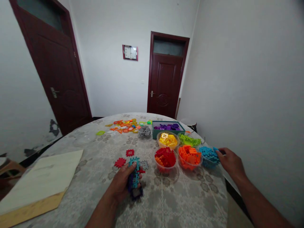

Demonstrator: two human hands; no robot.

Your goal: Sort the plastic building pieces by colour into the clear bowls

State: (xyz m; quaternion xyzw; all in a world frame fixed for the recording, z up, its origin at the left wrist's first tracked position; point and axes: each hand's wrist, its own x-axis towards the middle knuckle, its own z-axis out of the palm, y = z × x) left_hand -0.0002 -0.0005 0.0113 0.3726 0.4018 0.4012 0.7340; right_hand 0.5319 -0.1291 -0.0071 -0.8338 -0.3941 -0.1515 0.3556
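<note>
My left hand (125,180) is wrapped round a joined block piece (135,172), light blue with dark purple and a bit of red, just above the table. At the right, my right hand (229,160) pinches a blue block (216,150) at the rim of the bowl of blue blocks (209,154). Two red blocks, one square with openings (130,152) and one solid (120,162), lie beyond my left hand. A grey block (144,164) rests just right of the held piece.
Bowls of red (165,157), orange (189,155), yellow (168,139), green (189,139) and grey blocks (144,131) stand near a green box (155,134) of purple blocks. Loose orange pieces (124,126) lie at the back. A pale board (45,177) is at left.
</note>
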